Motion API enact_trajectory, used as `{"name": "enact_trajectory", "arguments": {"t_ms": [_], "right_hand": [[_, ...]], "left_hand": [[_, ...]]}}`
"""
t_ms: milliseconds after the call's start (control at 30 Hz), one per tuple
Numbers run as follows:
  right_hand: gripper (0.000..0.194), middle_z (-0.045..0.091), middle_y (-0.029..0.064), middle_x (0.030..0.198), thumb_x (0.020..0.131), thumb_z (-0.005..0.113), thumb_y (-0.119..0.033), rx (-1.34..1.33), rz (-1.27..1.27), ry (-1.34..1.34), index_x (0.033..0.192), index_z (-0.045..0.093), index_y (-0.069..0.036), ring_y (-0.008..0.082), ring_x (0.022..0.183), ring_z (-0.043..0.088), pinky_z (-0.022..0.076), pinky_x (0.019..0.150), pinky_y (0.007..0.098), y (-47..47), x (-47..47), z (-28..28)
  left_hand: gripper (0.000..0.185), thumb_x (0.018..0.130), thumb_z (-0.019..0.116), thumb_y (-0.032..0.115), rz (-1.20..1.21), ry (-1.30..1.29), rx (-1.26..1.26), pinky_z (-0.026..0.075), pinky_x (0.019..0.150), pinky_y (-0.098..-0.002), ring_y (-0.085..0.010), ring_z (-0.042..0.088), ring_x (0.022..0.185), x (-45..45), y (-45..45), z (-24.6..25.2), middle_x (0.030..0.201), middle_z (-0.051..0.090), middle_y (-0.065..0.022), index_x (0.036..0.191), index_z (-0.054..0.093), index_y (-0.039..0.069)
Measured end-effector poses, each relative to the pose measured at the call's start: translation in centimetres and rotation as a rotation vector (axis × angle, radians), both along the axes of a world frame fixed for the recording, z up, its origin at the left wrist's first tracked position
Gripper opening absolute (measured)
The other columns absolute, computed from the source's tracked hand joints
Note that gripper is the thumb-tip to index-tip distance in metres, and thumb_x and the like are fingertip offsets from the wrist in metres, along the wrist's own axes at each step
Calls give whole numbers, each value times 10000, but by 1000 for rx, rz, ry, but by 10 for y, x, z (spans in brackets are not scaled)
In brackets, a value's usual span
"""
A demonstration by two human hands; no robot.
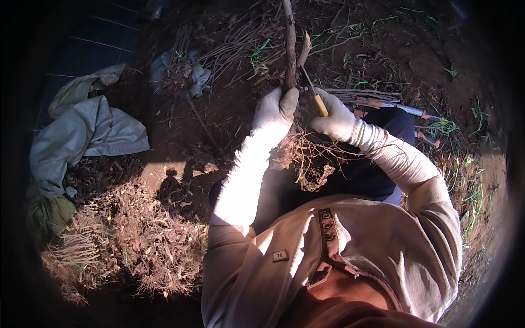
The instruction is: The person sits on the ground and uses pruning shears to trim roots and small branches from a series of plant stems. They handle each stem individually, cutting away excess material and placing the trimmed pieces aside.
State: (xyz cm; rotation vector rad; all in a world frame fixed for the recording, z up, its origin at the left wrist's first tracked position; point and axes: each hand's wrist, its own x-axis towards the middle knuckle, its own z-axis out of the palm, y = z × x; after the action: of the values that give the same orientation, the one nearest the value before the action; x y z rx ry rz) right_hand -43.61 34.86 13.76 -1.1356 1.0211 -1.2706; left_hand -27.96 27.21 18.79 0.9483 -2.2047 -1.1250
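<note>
My left hand (pixel 275 107), in a white knit glove, grips a woody stem (pixel 290 45) just above its root end. The stem stands nearly upright before me, with a cut side stub (pixel 304 49) beside it. In my gloved right hand (pixel 337 117) is a knife with a yellow wooden handle (pixel 321 105). Its narrow blade (pixel 307 80) points up toward the base of the stub; whether it touches the wood I cannot tell. Below both hands hangs a tangle of thin roots (pixel 313 158) with dry, soil-coloured clumps, above my dark trousers.
Loppers with orange-and-grey grips (pixel 432 117) lie at right beside cut sticks. Bundled thin stems (pixel 233 45) lie ahead, near a root bundle in blue plastic (pixel 201 78). At left are a pale woven sack (pixel 88 131) and a sunlit heap of rooted plants (pixel 143 238).
</note>
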Motion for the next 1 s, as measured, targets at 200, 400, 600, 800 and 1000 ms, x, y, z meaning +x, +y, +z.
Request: {"name": "enact_trajectory", "arguments": {"t_ms": [200, 400, 600, 800, 1000], "right_hand": [[482, 547, -20, 850, 699, 600, 25, 25, -6, 170, 1162, 483, -44, 49, 709, 497, 438, 632, 211, -7, -15, 4], [402, 554, 92, 790, 704, 629, -78, -175, -49, 418, 1078, 505, -2, 164, 711, 557, 469, 661, 303, -18, -34, 26], [371, 535, 113, 793, 703, 644, -86, -179, -215, 259, 1026, 488, 9, 166, 752, 515, 450, 718, 311, -13, 7, 10], [409, 586, 190, 922, 701, 638, -113, -104, -155, 509, 1068, 501, 8, 346, 864, 588, 463, 770, 357, -21, 3, -35], [451, 579, 209, 1032, 716, 633, -134, -92, -191, 370, 1126, 508, 5, 358, 1027, 560, 434, 879, 366, -10, 18, -59]], "left_hand": [[544, 913, 490, 506, -45, -93, 190, 481, 616, -302, -157, 606, 673, 3, -6, 26, 752, 584, -67, 973, 558, -30], [592, 887, 468, 586, -172, -210, 233, 492, 612, -284, -170, 628, 673, 9, -20, 66, 747, 579, -79, 857, 541, -1], [602, 861, 474, 628, -153, 51, 476, 493, 560, -280, -168, 621, 607, 10, -14, 33, 679, 578, -62, 766, 542, 37], [480, 900, 481, 534, -110, 440, 1005, 532, 516, -288, -165, 598, 541, 23, 6, -30, 653, 556, -41, 729, 525, 87], [454, 945, 443, 475, -529, 1029, 1536, 409, 530, -299, -159, 417, 654, 24, 22, -71, 761, 411, -37, 754, 454, 64]]}}
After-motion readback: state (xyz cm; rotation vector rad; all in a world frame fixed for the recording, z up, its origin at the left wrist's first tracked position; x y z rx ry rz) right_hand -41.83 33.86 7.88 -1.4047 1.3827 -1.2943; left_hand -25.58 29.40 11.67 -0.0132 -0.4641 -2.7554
